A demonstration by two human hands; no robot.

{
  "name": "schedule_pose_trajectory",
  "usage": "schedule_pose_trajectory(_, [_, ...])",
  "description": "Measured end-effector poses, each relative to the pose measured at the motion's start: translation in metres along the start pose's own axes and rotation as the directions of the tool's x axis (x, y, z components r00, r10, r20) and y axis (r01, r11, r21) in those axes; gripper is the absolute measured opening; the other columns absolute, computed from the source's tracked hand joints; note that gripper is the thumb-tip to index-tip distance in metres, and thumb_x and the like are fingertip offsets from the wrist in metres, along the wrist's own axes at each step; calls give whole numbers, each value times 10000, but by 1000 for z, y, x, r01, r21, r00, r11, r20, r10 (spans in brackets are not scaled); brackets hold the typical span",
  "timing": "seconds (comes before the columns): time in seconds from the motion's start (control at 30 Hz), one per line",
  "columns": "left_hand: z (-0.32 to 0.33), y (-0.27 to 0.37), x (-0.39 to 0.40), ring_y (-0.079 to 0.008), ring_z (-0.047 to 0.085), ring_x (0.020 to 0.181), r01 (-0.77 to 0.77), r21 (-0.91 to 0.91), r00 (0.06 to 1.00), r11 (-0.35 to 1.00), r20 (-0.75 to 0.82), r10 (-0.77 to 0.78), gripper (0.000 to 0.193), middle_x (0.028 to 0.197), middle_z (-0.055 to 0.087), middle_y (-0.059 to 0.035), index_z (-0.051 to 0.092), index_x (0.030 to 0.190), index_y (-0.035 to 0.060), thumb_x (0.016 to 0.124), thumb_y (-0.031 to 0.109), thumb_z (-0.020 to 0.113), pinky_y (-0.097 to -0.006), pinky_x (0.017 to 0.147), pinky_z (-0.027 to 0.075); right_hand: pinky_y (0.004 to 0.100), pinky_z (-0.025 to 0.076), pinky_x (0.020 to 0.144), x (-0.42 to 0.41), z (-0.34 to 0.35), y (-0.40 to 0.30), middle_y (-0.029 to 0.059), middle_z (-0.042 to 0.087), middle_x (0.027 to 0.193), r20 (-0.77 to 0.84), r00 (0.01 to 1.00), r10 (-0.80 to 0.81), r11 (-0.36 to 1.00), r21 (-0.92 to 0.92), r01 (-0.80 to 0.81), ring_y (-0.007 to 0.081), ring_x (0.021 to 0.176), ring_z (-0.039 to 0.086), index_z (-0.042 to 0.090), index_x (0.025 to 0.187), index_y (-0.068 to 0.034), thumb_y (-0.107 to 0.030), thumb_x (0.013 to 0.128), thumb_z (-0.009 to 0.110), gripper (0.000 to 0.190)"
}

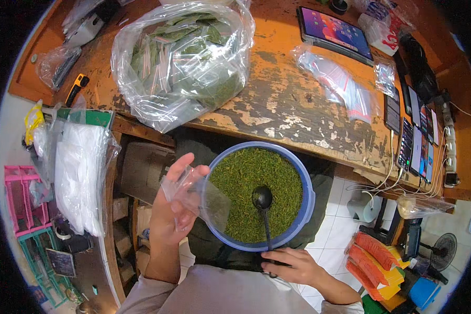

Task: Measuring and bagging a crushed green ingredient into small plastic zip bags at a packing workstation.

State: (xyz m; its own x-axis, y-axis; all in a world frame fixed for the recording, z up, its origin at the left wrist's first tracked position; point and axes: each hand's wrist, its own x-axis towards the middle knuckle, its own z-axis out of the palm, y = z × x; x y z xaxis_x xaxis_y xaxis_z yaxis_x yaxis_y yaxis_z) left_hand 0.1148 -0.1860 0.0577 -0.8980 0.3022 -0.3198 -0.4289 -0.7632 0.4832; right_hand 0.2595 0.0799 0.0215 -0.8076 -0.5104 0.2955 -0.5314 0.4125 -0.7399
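Note:
Before me, in my lap, a blue plastic tub (311, 196) holds finely chopped dried green leaves (235, 188). The bowl of a black spoon (263, 197) rests on the leaves, its handle crossing the near rim. My right hand (294, 263) has its fingers around the handle's end. Left of the tub, my left hand (176, 212) is raised with a small clear plastic bag (214, 202) held among its fingers. The bag hangs over the tub's left rim and looks flat. Part of the spoon handle is hidden by my right hand.
A large clear bag (161, 110) with filled zip bags sits on the worn wooden table (274, 102). Flat zip bags (341, 84), a tablet (335, 33) and several charging phones (405, 145) lie to the right. A yellow-black cutter (77, 88) lies left.

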Motion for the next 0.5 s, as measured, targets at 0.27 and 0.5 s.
schedule_pose_trajectory(0.27, [2,-6,-1,-31,567,737,-240,698,968,675,220,117,858,1334,521,-166,389,1367,38,630,-91,810,-150,613,477,269,495,687,47,-34,5,125,649,882,-581,483,655,749,583,-313,152,754,604,578,1002,25,-12,897,600,113])
schedule_pose_trajectory(0.5, [-5,-12,-7,-118,574,1076,-355,655,923,667,357,141,772,1393,460,-181,409,1314,61,666,-118,789,-214,747,533,277,535,662,48,-35,4,176,641,942,-417,806,419,898,318,-302,169,718,631,552,961,42,50,902,569,62])
